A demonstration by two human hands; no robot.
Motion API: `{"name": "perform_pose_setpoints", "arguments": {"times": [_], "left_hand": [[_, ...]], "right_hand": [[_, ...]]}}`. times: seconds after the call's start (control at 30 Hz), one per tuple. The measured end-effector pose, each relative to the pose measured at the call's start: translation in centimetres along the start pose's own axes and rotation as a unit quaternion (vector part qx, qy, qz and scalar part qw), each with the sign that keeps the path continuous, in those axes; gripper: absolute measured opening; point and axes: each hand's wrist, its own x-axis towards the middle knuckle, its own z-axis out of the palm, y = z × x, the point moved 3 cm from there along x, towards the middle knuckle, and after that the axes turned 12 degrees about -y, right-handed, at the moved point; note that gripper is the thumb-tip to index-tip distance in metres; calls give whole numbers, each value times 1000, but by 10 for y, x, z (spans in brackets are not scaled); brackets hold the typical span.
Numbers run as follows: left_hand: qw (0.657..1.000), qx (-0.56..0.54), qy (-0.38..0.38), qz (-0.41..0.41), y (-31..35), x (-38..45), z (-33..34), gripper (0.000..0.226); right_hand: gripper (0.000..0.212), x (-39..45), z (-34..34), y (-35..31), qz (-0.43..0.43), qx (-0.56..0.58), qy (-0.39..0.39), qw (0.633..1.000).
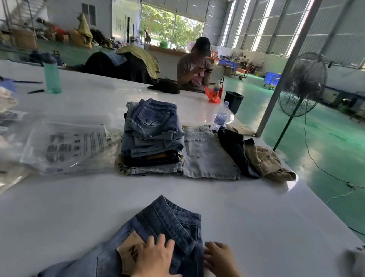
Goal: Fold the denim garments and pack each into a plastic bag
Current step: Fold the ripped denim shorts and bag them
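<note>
Left hand [154,260] is pressing flat fingers on the jeans [167,225]; right hand [217,259] is curling its fingers at their edge, grip unclear; the fold wants smoothing outward from the fingers.

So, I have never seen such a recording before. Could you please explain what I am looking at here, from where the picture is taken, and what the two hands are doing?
There is no machine here. A person wears a camera on the head, so this one picture looks forward and down at their own hands over a white table.

The left hand lies flat on a pair of dark jeans, beside a tan label. The right hand touches the jeans' right edge with bent fingers; whether it has a grip on the cloth, I cannot tell.

Further back stand a stack of folded denim, a pale denim piece and, to its right, dark and tan clothes. On the left lie clear plastic bags. Another person sits across the table.
</note>
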Motion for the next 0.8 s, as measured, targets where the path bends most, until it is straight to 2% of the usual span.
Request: {"name": "perform_pose_setpoints", "arguments": {"times": [0.07,0.13,0.2,0.27,0.33,0.4,0.47,0.53,0.57,0.63,0.7,0.8], "left_hand": [[999,38,29,-13,8,0,-1,51],[998,25,47,-20,6,1,-11,29],[993,-82,80,-41,-11,-2,-32,18],[960,-219,169,-51,-45,-11,-68,24],[905,-334,256,-59,-81,-28,-111,30],[853,-450,262,-39,-105,-47,-147,27],[828,-511,228,27,-108,-61,-175,30],[841,-479,236,83,-107,-72,-201,26],[849,-440,271,103,-111,-79,-214,22],[845,-377,358,125,-127,-97,-244,32],[821,-353,421,155,-148,-121,-273,41],[762,-347,481,260,-165,-162,-305,68]], "right_hand": [[16,7,13,-6,-23,-23,8,999],[24,6,22,-19,-40,-12,-29,999],[16,-2,21,-34,-50,2,-87,995],[23,-10,11,-46,-65,-12,-118,991],[33,-12,-2,-52,-89,16,-122,988],[32,-14,-5,-57,-115,38,-131,984],[23,-20,0,-69,-144,26,-114,983],[22,-26,4,-96,-194,5,-81,978],[22,-33,4,-118,-226,-24,-62,972],[16,-56,-7,-172,-299,-83,-31,950],[22,-95,-26,-227,-391,-89,-25,916],[37,-153,-45,-281,-530,-43,-147,834]]}}
